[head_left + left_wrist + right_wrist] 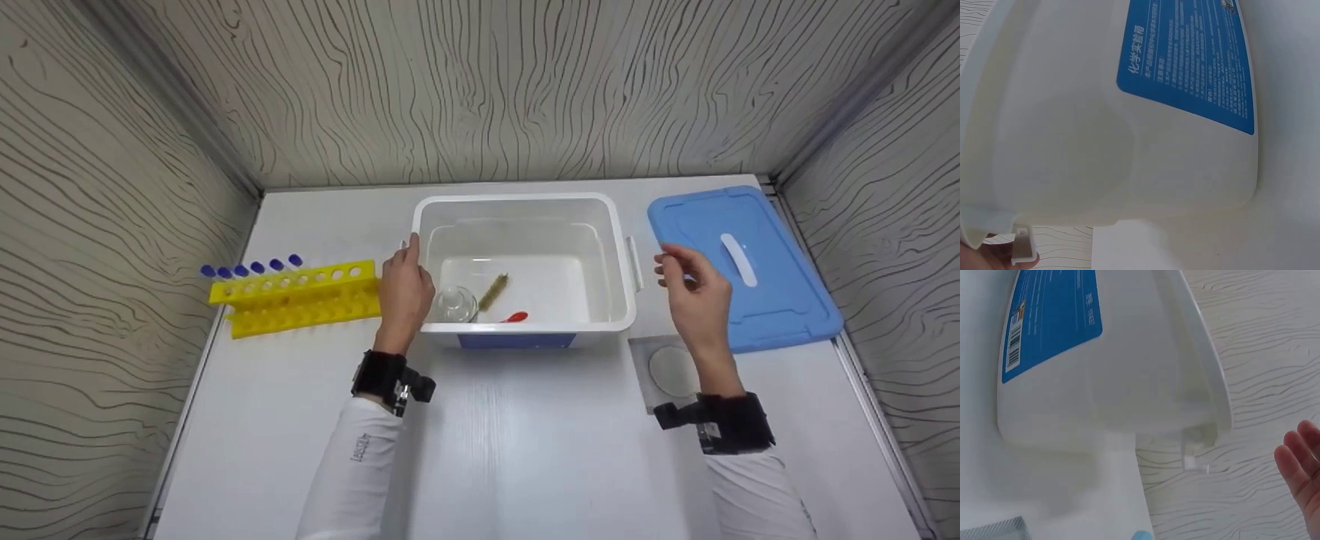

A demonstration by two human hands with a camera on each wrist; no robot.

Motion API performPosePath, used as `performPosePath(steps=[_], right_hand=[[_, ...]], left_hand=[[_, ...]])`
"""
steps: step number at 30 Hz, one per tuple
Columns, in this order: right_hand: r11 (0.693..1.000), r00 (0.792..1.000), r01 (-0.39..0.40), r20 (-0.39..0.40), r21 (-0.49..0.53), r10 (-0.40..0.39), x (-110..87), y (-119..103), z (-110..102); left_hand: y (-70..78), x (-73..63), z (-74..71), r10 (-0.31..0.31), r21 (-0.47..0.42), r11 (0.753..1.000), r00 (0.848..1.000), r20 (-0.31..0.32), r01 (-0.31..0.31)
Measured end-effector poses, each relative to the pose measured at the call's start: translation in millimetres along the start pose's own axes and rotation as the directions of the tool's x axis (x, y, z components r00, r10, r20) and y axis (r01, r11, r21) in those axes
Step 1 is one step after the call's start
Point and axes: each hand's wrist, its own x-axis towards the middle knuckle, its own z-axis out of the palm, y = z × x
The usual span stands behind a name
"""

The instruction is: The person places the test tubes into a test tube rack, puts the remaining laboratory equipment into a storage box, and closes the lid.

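Observation:
A white plastic storage box point(525, 328) with a blue label point(1196, 67) stands lidless in the middle of the table. My left hand point(405, 292) grips its left side, the fingers at the white handle point(1024, 247) under the rim. To the right of the box my right hand point(697, 300) is raised with loosely bent fingers, apart from the right handle point(634, 264) and holding nothing. Inside the box lie a clear round glass vessel point(455, 304), a bristly tube brush point(493, 292) and a small red item point(516, 317), partly hidden by the front wall.
On the left stands a yellow test tube rack point(300, 319) with several blue-capped tubes point(258, 267). A blue lid point(701, 217) with a white handle lies at the right, partly behind the right hand. A wire gauze square point(643, 367) lies before it. Wood-patterned panels point(480, 90) enclose the table.

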Motion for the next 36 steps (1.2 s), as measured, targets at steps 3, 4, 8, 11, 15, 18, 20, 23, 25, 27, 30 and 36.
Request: performPosePath(steps=[3,4,8,11,15,18,20,23,25,27,30,36], right_hand=[[0.999,0.999,-0.031,-0.025,-0.041,0.03,-4.8,18.6,-12.3],[0.997,0.999,-0.04,-0.024,-0.071,0.038,-7.3,26.0,-16.0],[0.975,0.996,-0.074,0.041,-0.211,0.085,-20.4,54.9,-30.0],[0.949,0.983,-0.105,0.114,-0.296,0.144,-30.6,72.2,-39.1],[0.912,0.955,-0.11,0.213,-0.395,0.207,-39.1,87.4,-47.3],[0.888,0.929,-0.068,0.296,-0.456,0.222,-41.1,94.6,-51.1],[0.868,0.911,-0.023,0.346,-0.496,0.222,-40.8,98.5,-53.5],[0.832,0.878,0.071,0.43,-0.55,0.21,-38.7,103.1,-55.6],[0.802,0.848,0.142,0.489,-0.58,0.203,-36.5,104.7,-56.1],[0.78,0.811,0.197,0.546,-0.594,0.211,-34.5,106.2,-55.6],[0.755,0.746,0.248,0.617,-0.607,0.251,-31.7,108.1,-54.7],[0.702,0.625,0.292,0.685,-0.649,0.373,-29.8,110.0,-51.6]], left_hand=[[0.1,0.0,-0.5,-0.001,0.004,1.0,1.0,0.003,0.001],[0.1,0.3,-0.5,-0.003,0.003,1.0,1.0,0.004,0.003],[0.3,0.7,-0.3,-0.015,0.003,1.0,1.0,0.01,0.015],[-0.2,0.9,0.2,-0.002,-0.002,1.0,1.0,0.0,0.002],[-2.4,0.0,0.9,0.038,0.003,0.999,0.999,-0.031,-0.038],[-3.7,-0.6,1.1,0.042,0.009,0.999,0.998,-0.036,-0.042],[-3.7,-0.4,0.9,0.031,0.017,0.999,0.999,-0.024,-0.031],[-2.5,0.4,0.7,0.015,0.018,1.0,1.0,-0.006,-0.015],[-2.0,0.7,0.5,0.011,0.015,1.0,1.0,-0.002,-0.01],[-1.8,0.7,0.3,0.012,0.006,1.0,1.0,-0.006,-0.012],[-2.6,0.2,0.1,0.02,-0.008,1.0,1.0,-0.014,-0.02],[-4.1,-0.2,0.7,0.03,-0.013,0.999,0.999,-0.022,-0.031]])
